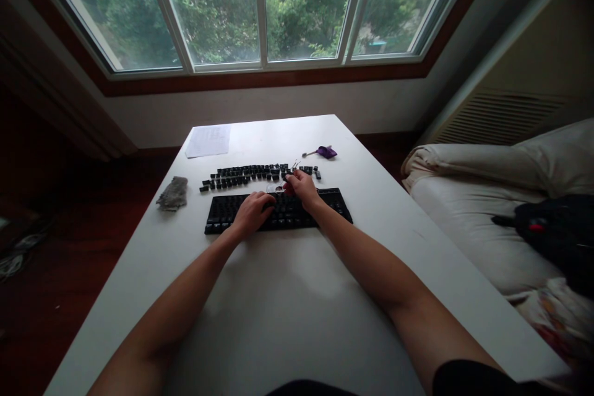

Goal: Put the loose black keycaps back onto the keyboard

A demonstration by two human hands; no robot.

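Observation:
A black keyboard (pixel 223 213) lies across the white table, under both hands. My left hand (pixel 253 213) rests on its middle, palm down, with fingers stretched toward the back edge and thumb apart; I see nothing in it. My right hand (pixel 301 189) is closed just above the keyboard's right half, around a keycap puller (pixel 296 164) whose thin wire prongs point up and away. A small dark piece, perhaps a keycap, shows at its fingertips. Behind the keyboard, loose black keycaps (pixel 232 182) stand in rows. A clear plastic piece (pixel 273 188) sits between the hands.
A crumpled grey cloth (pixel 173 193) lies left of the keyboard. Farther back are a sheet of paper (pixel 208 140) and a small brush (pixel 310 153) beside a purple item (pixel 327 152). The white table (pixel 278 297) narrows toward the window. A sofa (pixel 487 235) stands at right.

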